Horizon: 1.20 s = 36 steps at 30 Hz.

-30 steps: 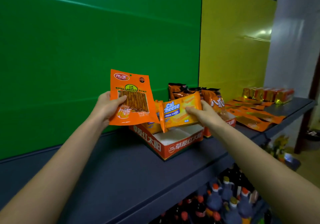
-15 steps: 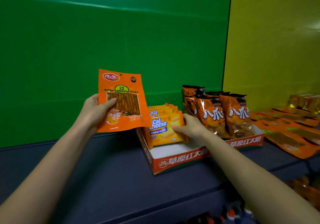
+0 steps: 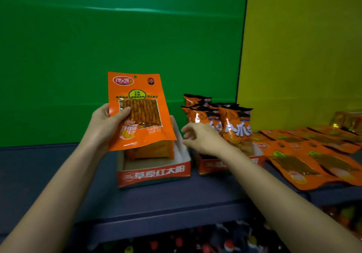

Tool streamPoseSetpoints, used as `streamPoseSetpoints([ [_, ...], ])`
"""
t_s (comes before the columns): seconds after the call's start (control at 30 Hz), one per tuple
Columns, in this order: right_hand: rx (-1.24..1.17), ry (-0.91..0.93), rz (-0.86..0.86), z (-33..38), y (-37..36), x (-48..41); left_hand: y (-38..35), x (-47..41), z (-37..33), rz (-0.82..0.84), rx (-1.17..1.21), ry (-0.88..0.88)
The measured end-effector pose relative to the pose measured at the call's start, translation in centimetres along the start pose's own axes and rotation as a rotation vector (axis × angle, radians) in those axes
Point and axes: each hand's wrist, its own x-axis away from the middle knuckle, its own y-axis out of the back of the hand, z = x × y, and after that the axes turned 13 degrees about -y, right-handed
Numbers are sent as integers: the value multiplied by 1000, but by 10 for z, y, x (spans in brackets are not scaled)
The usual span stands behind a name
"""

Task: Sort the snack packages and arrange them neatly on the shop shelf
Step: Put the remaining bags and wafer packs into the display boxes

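Head view: orange pouch [image 3: 137, 113] gripped in left hand [image 3: 102, 124] above a tray [image 3: 154, 173], right hand [image 3: 201, 140] held empty and loose; placement with matching pouches [image 3: 305, 154] judged next.

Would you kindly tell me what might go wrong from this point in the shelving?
The left hand grips the orange strip-snack pouch by one edge above the cardboard tray; it could slip in among the wrong packs.
The open right hand is close to the upright snack bags; a brush might topple them.
The flat pouches reach the front edge of the shelf and might slide off.
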Motion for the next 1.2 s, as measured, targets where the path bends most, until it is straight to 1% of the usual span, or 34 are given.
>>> streamPoseSetpoints([
  [0.13,20,30,40,-47,42,35,-63,28,-4,26,102,7],
  [0.3,140,-7,11,-125,87,69,-144,66,2,89,167,38],
  [0.53,213,-188,-38,-233,150,103,-252,115,7,242,276,155],
  [0.63,247,-253,-60,-275,174,115,-299,129,10,304,308,179],
  [0.87,238,-380,-67,-363,227,132,-410,151,31,339,405,282],
  [1.07,249,-401,-93,-424,271,118,-503,155,52,345,409,297],
  [1.2,244,-384,-125,-460,287,104,-545,157,66,360,344,304],
])
